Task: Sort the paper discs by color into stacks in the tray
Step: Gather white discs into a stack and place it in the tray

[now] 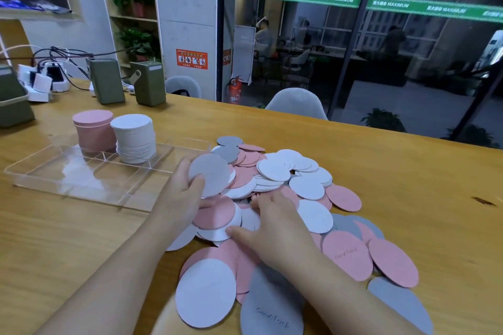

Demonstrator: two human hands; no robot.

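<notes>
A long wooden table [81,239] fills the lower part of the view, and on its middle and near right lies a wide loose pile of paper discs [285,198] in pink, white and grey, overlapping one another in no order. To the left of the pile sits a clear plastic tray [68,179] with low dividers; in its far compartments stand two sorted stacks, a pink stack [94,130] on the left and a white stack [134,139] just beside it on the right, touching or very nearly so. The nearer compartments hold nothing that shows. The left hand [185,193] is at the left edge of the pile, close to the tray's right end, with its thumb and curled fingers gripping a small bundle of grey discs [209,174] held tilted up off the pile; how many discs are in the bundle cannot be told. The right hand [272,226] lies palm down on the middle of the pile, its fingers spread and fairly straight, pressing on pink and white discs, with the thumb stretched out to the left over a white disc; it grips nothing. Along the far left edge of the table stand green box-shaped devices [148,83], and a cluster of white chargers and cables [46,76].
</notes>
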